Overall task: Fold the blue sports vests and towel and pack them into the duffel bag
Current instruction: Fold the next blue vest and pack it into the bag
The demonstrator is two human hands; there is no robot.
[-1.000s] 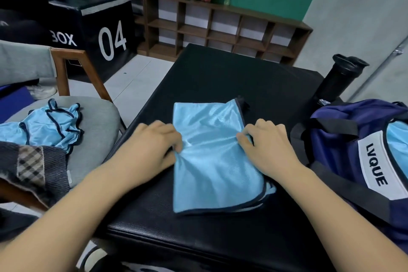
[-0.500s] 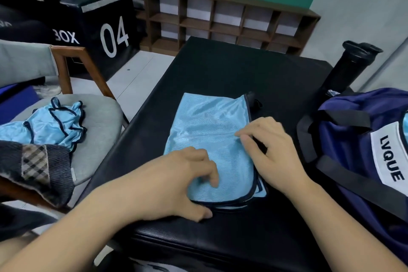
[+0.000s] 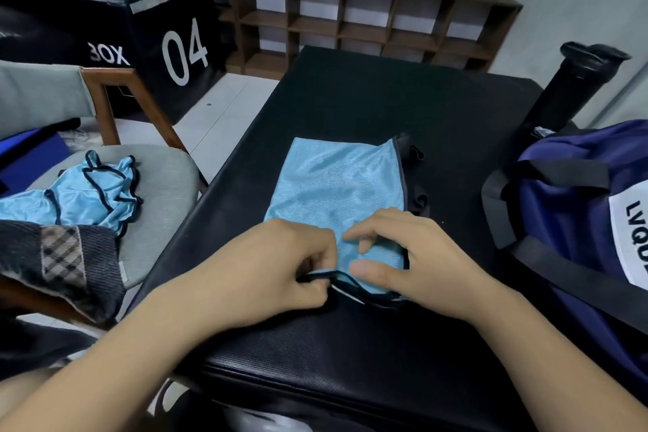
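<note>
So the folded blue vest is lying flat on the black padded table, close to the near edge and roughly in the middle, long side running away from the camera. A bit of dark strap pokes out along its right side.

The left hand is curled up and pinching the dark-trimmed hem at the vest's near left corner, with the trim lifted a little off the table. The right hand sits on the near right corner, fingers bent with the tips on the fabric and the thumb lying flat by the hem. Honestly can't tell if it's got an actual grip or is just resting there.

The navy duffel bag is at the table's right edge, white label facing up, apart from the vest. A black tube thing stands behind it by the far right corner.

Off the left edge there's a grey chair with another blue vest crumpled on the seat, next to a plaid cloth.
</note>
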